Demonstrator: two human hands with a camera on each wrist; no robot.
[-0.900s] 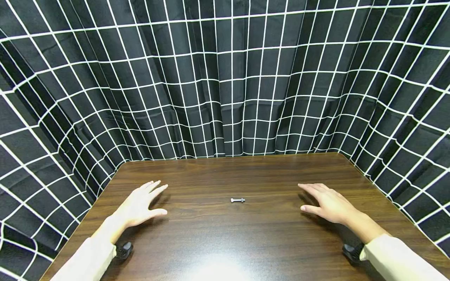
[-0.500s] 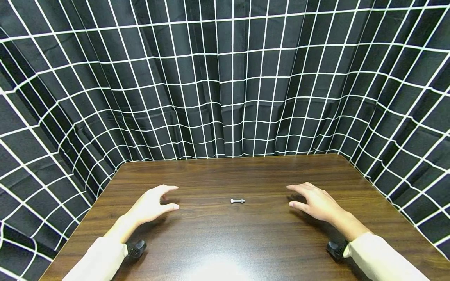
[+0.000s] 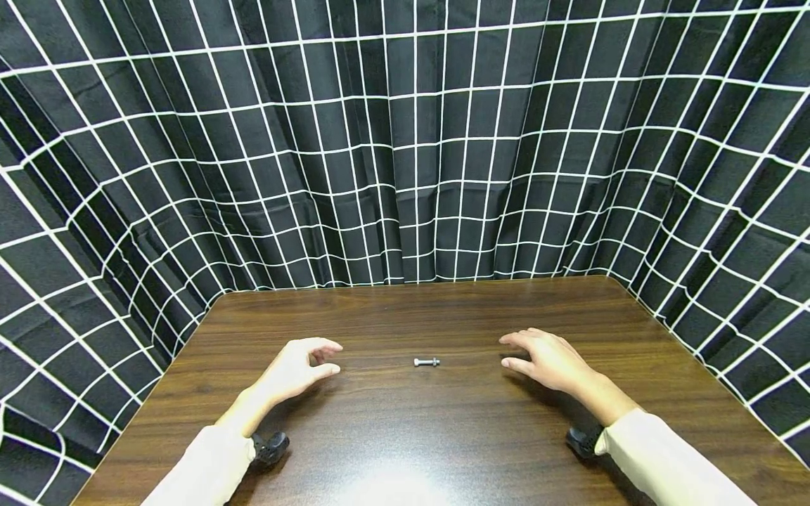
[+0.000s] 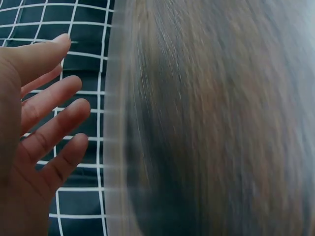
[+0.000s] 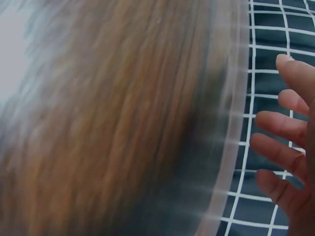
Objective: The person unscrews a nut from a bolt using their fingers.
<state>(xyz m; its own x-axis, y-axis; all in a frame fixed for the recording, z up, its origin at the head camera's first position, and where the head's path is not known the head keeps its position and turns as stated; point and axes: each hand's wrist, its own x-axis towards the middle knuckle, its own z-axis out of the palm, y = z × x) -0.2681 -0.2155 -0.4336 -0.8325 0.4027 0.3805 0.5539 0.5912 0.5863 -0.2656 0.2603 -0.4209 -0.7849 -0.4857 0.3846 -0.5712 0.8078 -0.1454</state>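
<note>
A small silver bolt with a nut near its right end lies on the brown table, between the two hands in the head view. To its left is my left hand, raised over the table, thumb and fingers apart and slightly bent, holding nothing. My right hand hovers on the bolt's right side with relaxed, parted fingers and nothing in them. Both wrist views show the fingers, of the left hand and the right hand, spread and bare; the bolt appears in neither.
The wood-grain table reflects a bright light at its near edge. Black curtains with a white grid stand behind it and along both sides. A dark device is worn at the left wrist, another at the right.
Both hands have moved inward toward the bolt, the left one to the right and the right one to the left. The left fingers have bent somewhat. The bolt lies where it was.
</note>
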